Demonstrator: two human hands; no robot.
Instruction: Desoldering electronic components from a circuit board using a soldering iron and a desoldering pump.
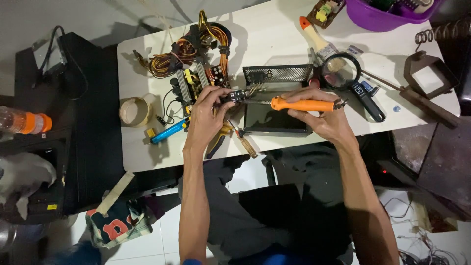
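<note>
screwdriver (pixel 302 104) clamped in my right hand (pixel 321 115), tip meeting the small black part (pixel 237 95) my left hand (pixel 206 115) pinches steady over the metal case (pixel 277 98).

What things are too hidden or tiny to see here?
Head view only:
- Small dark part in the left hand: fingers cover most of it.
- Tip of the orange-handled tool in the right hand: too small to tell.
- Purple tub: cut off by the top edge.
- Black metal case: inside too dark.
</note>
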